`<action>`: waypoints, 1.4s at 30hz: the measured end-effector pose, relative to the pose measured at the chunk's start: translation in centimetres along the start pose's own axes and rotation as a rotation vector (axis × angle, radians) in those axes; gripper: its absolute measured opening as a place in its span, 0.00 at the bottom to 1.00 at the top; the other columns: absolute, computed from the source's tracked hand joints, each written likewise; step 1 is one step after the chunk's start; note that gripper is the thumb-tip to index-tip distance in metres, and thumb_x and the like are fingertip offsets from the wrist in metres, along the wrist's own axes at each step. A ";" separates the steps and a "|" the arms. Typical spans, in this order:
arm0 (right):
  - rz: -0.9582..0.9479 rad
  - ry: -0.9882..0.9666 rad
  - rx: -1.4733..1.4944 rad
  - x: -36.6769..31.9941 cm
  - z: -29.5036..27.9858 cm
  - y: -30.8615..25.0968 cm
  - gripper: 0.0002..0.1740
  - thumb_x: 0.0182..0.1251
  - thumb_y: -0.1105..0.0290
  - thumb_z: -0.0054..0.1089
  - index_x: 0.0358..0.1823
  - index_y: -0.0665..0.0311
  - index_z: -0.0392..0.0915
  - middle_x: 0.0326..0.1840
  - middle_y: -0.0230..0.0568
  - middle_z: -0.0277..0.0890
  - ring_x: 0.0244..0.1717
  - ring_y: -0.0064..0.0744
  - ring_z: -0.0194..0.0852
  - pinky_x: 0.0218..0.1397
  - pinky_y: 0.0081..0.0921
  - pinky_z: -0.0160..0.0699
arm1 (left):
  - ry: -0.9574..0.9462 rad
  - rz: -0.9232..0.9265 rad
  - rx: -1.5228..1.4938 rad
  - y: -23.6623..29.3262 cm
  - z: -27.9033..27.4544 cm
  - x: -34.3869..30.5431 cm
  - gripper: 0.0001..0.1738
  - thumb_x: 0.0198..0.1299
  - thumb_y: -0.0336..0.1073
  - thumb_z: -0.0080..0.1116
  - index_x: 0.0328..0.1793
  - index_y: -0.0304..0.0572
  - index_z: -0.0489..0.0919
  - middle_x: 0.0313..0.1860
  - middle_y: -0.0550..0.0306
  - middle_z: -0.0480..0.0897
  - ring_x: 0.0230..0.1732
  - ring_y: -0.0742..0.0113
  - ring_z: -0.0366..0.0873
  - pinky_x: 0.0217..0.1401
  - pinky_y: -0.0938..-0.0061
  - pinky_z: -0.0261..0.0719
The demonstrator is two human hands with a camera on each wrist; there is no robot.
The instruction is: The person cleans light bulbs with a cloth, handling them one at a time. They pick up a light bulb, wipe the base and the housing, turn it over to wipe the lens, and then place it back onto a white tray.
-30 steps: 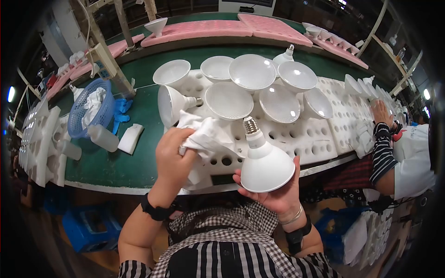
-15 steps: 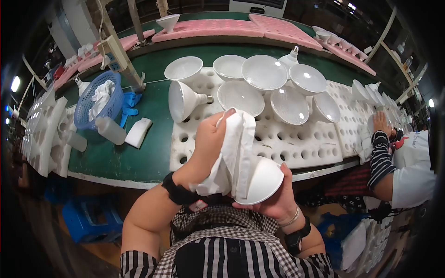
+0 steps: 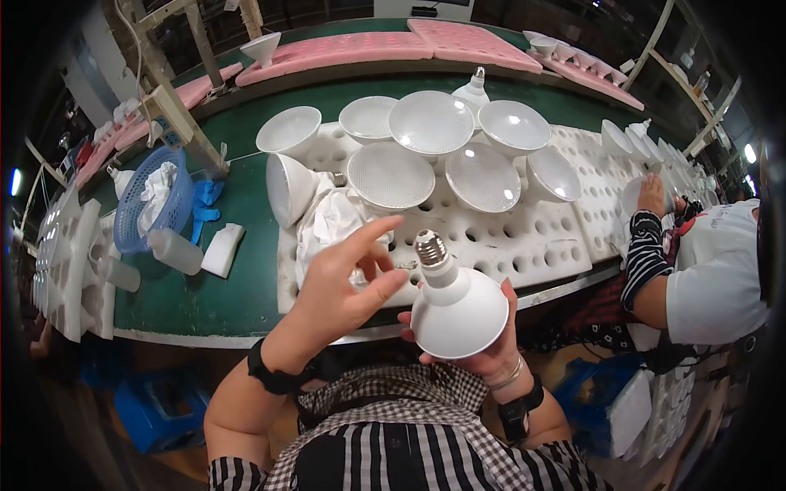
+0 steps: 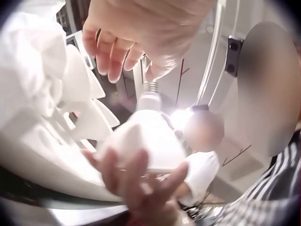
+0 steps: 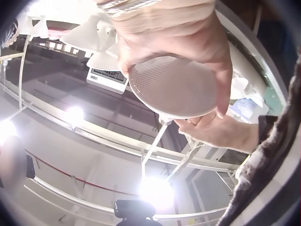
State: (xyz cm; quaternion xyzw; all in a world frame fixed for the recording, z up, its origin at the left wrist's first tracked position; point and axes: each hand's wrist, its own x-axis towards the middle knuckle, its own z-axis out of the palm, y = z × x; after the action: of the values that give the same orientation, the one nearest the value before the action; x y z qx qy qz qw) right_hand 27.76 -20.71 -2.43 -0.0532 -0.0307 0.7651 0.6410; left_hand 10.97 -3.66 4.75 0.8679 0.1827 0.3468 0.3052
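Note:
My right hand (image 3: 501, 356) holds a white reflector bulb (image 3: 460, 315) from below, its fingers and thumb spread round the rim. The bulb's metal screw base (image 3: 431, 248) points up, and its textured lens (image 5: 174, 87) shows in the right wrist view. Just left of that base is my left hand (image 3: 336, 288), holding nothing, with fingers and thumb parted and loosely bent. A crumpled white cloth (image 3: 329, 225) lies behind the left hand on the white foam tray (image 3: 532, 250), partly hidden by it.
Several reflector bulbs (image 3: 391, 176) stand on the foam tray. To the left are a blue basket (image 3: 182, 204), a white bottle (image 3: 176, 251) and a white block (image 3: 222, 250) on the green table (image 3: 205, 303). Another person (image 3: 712, 270) works at the right.
The white cloth was in my left hand, then wrapped against the bulb; now it lies on the foam tray, released. The right hand keeps hold of the bulb, which is uncovered again.

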 end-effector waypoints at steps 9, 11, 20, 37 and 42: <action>-0.024 0.040 -0.714 -1.0 1.3 -0.7 0.61 0.60 0.24 0.52 0.78 0.68 0.48 0.52 0.49 0.79 0.54 0.45 0.81 0.63 0.45 0.79 | 0.020 -0.768 -1.099 -2.0 0.9 -0.4 0.12 0.75 0.41 0.48 0.50 0.41 0.77 0.20 0.70 0.68 0.17 0.82 0.59 0.19 0.84 0.58; -0.127 0.004 -0.805 -1.1 1.8 -1.4 0.59 0.64 0.35 0.60 0.78 0.74 0.46 0.43 0.51 0.81 0.45 0.40 0.84 0.53 0.41 0.84 | -0.047 -0.870 -1.236 -3.3 1.4 -1.0 0.20 0.78 0.47 0.40 0.50 0.39 0.77 0.21 0.70 0.66 0.17 0.81 0.55 0.18 0.84 0.55; -0.254 -0.007 -0.919 -0.9 6.1 -0.7 0.50 0.68 0.73 0.66 0.81 0.70 0.39 0.48 0.45 0.80 0.45 0.31 0.82 0.54 0.29 0.81 | -0.132 -0.974 -1.464 -3.2 2.7 -2.1 0.22 0.77 0.39 0.44 0.64 0.26 0.74 0.54 0.41 0.82 0.45 0.57 0.87 0.43 0.68 0.91; -0.556 0.301 -1.602 -0.5 0.2 -7.2 0.26 0.66 0.78 0.63 0.67 0.67 0.74 0.36 0.36 0.82 0.38 0.23 0.82 0.48 0.22 0.80 | 0.516 -0.384 -0.615 -5.8 -18.4 4.0 0.18 0.75 0.48 0.48 0.53 0.42 0.77 0.20 0.70 0.68 0.18 0.80 0.63 0.20 0.83 0.58; -0.709 0.458 -1.648 0.6 -0.6 -9.0 0.21 0.59 0.80 0.65 0.56 0.67 0.81 0.29 0.37 0.82 0.30 0.27 0.80 0.38 0.22 0.78 | 0.611 -0.369 -0.221 -12.8 -23.0 9.2 0.17 0.73 0.46 0.54 0.54 0.40 0.76 0.24 0.67 0.70 0.18 0.81 0.64 0.19 0.82 0.61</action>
State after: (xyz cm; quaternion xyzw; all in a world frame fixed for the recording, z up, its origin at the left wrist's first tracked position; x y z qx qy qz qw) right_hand 36.51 -18.58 -1.98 -0.6297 -0.4521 0.2314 0.5878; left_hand -0.47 19.99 14.07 0.6387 0.3801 0.5467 0.3857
